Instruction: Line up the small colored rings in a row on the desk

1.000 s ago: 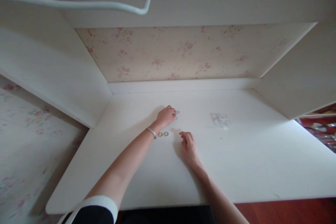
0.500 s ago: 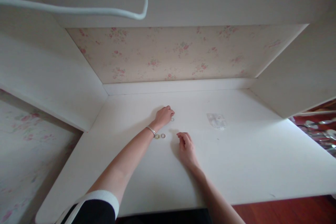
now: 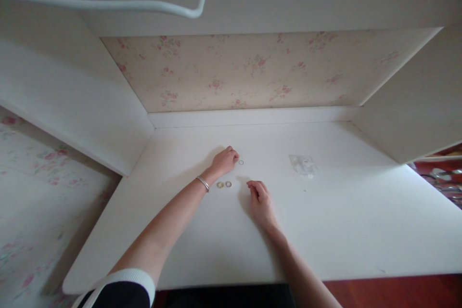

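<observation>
Surface: white desk (image 3: 325, 231) lying under a shelf.
Small pale ring (image 3: 241, 162): lying just right of left hand (image 3: 224, 160), nearer than right hand (image 3: 260, 202).
Hands: both loosely curled, holding nothing visible.

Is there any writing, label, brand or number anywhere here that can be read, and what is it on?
None can be read.
Small clear plastic bag on the white table: faint marks, too small and blurred to tell if they are print.
Floral wallpaper: pattern only, no words.
Rings near the left hand, and the bracelet: no marking visible.
</observation>
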`<state>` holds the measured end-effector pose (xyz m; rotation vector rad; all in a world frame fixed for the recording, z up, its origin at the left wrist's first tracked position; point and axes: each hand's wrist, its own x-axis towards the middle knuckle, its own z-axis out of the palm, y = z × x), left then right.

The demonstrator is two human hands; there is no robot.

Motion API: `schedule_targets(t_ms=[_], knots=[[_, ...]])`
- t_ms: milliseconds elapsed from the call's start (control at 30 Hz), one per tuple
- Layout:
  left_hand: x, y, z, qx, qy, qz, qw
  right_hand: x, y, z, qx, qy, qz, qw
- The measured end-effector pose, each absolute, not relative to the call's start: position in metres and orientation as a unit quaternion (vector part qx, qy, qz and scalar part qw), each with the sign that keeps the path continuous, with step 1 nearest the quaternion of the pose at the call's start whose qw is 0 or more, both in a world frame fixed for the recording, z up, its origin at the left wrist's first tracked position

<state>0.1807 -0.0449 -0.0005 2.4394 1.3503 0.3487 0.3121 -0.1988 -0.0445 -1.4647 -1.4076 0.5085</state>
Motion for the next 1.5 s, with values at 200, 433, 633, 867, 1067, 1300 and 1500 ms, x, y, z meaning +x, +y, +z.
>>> schedule_targets(t_ms=[200, 433, 633, 867, 1067, 1300, 1500], knots=[[0.174, -0.043, 0.001, 0.852, 0.474, 0.123, 0.183, 0.312, -0.199, -0.044, -0.601, -0.586, 0.218, 0.497], [0.146, -0.082, 0.012, 0.85, 0.463, 0.153, 0.2, 0.312, -0.202, -0.04, -0.605, -0.585, 0.236, 0.486], [0.13, -0.148, 0.022, 0.846, 0.495, 0.135, 0.144, 0.31, -0.203, -0.038, -0.604, -0.587, 0.24, 0.484], [0.141, -0.168, 0.018, 0.848, 0.519, 0.077, 0.075, 0.31, -0.205, -0.037, -0.607, -0.583, 0.241, 0.483], [0.147, -0.168, 0.014, 0.851, 0.52, 0.061, 0.045, 0.31, -0.205, -0.037, -0.601, -0.586, 0.244, 0.486], [0.148, -0.167, 0.014, 0.848, 0.525, 0.056, 0.051, 0.31, -0.205, -0.036, -0.599, -0.584, 0.248, 0.488], [0.148, -0.168, 0.017, 0.843, 0.533, 0.042, 0.06, 0.311, -0.206, -0.036, -0.601, -0.583, 0.245, 0.489]])
